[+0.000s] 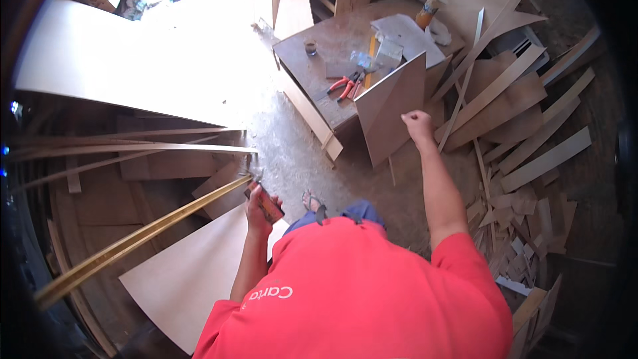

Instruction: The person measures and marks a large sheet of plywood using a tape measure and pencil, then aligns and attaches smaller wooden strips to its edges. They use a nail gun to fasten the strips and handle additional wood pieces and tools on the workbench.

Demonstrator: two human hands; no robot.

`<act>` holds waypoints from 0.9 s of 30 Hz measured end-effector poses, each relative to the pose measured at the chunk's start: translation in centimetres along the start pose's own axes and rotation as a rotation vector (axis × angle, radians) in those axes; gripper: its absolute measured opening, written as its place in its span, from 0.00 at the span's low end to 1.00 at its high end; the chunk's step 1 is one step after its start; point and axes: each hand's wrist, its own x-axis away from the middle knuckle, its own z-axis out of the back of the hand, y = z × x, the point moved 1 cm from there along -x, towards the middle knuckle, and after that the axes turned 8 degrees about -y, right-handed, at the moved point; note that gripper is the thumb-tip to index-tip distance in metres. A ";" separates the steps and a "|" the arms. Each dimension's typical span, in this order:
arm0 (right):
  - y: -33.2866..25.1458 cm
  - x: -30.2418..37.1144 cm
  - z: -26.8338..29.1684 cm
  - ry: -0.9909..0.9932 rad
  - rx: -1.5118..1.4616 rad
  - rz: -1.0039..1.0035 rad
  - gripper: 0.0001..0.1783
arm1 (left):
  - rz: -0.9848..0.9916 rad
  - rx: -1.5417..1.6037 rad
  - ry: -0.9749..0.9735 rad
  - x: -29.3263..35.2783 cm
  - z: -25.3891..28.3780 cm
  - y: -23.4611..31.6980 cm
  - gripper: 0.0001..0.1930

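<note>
My left hand [256, 211] is wrapped round a small red and black box [268, 206]. Close above that hand ends a long gold-coloured strip [149, 231], which slants up from the lower left. Whether the hand touches the strip I cannot tell. My right hand [419, 125] is closed, fingers curled together, over the right part of an upright brown board [393, 110]. Anything inside those fingers is hidden. The board leans against the near right side of a wooden table [302, 70]. Red-handled pliers [347, 86] lie on the tabletop beside the board's upper edge.
A small cup [310, 48], papers [409, 36] and an orange-brown bottle [425, 14] stand or lie on the table. Wood strips and offcuts [515, 206] are heaped at the right. Thin strips [166, 149] jut in from the left, below a large pale sheet [86, 60].
</note>
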 end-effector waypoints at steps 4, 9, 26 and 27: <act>-2.0 -7.9 -8.1 -0.117 0.034 -0.008 0.08 | -0.013 -0.095 -0.037 -4.8 -4.7 4.1 0.20; -3.7 -19.3 -16.8 -0.316 0.129 -0.107 0.07 | -0.065 -0.073 0.068 -8.6 -8.3 5.4 0.19; 3.0 -29.9 -27.9 -0.377 -0.213 -0.937 0.14 | -0.058 0.206 0.448 -11.7 -20.4 2.3 0.20; 3.2 -29.9 -28.2 -0.367 -0.241 -0.942 0.13 | -0.061 0.222 0.459 -11.7 -20.8 2.3 0.21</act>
